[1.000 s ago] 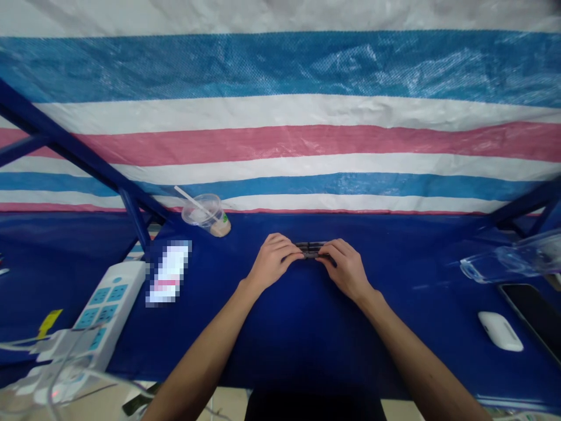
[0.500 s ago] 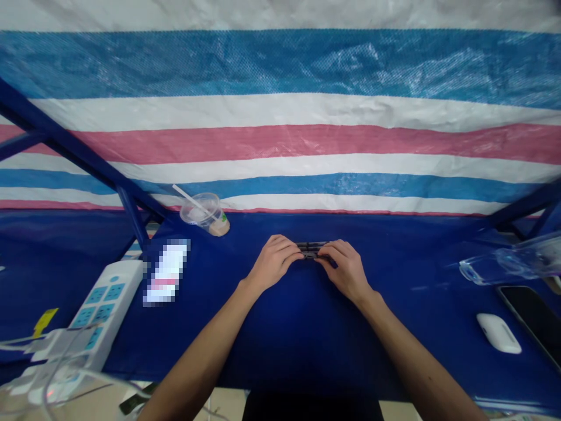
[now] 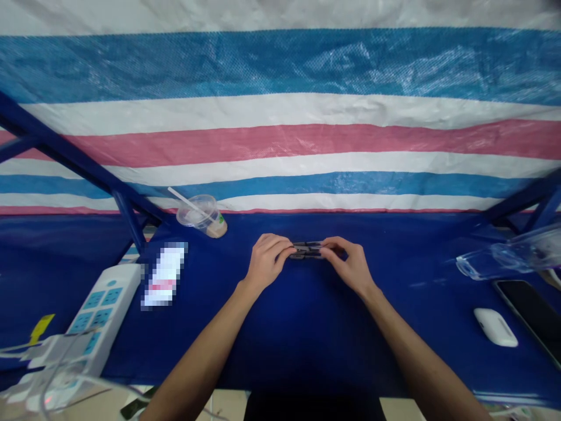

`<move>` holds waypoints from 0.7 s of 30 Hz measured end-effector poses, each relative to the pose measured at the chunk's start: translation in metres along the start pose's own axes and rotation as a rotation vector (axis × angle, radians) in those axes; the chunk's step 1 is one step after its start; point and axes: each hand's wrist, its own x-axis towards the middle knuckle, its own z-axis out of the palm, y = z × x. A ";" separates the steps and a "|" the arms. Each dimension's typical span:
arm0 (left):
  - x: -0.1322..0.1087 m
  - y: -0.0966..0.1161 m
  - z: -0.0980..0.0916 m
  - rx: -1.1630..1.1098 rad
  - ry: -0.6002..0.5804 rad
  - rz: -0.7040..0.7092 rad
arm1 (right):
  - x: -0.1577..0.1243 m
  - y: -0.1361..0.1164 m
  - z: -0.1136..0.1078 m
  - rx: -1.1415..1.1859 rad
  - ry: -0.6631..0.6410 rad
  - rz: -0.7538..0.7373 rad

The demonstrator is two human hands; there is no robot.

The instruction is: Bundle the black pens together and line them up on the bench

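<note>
a smooth, dark blue tabletop [image 3: 307, 333] fills the lower half of the frame, with a dim shadow at its near edge and pale glints toward the right. behind it, a woven plastic tarp [image 3: 280, 143] striped in white, blue and pink spans the upper half, creased and shiny in its broad blue band. blue frame bars [image 3: 72, 149] slant down from the left edge, and more stand at the right edge. a strip of beige floor [image 3: 230, 403] shows at the bottom.

at the centre of the frame, a small bundle of slim dark rods [image 3: 305, 250] lies crosswise between the hands. the left hand [image 3: 269, 260] pinches its left end with thumb and fingers; the right hand [image 3: 350, 263] grasps its right end the same way, fingers arched.

left of centre is a clear plastic cup [image 3: 210, 213] with a white straw [image 3: 186, 200], above a pixelated bright rectangle [image 3: 165, 275]. a white power strip [image 3: 116, 286] with plugged-in cables occupies the lower left. at the right are a transparent vessel [image 3: 508, 257], a white earbud case [image 3: 495, 327] and a black phone [image 3: 528, 313].
</note>
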 end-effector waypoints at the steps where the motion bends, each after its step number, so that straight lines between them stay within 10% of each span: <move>1: 0.000 -0.001 -0.001 0.005 0.004 -0.020 | 0.002 -0.001 -0.004 0.177 -0.062 0.094; 7: -0.002 -0.003 -0.002 -0.002 -0.028 -0.057 | 0.007 -0.005 -0.013 0.840 -0.350 0.397; 21: -0.003 -0.004 0.000 -0.019 -0.096 -0.027 | 0.005 0.007 -0.001 1.038 -0.221 0.416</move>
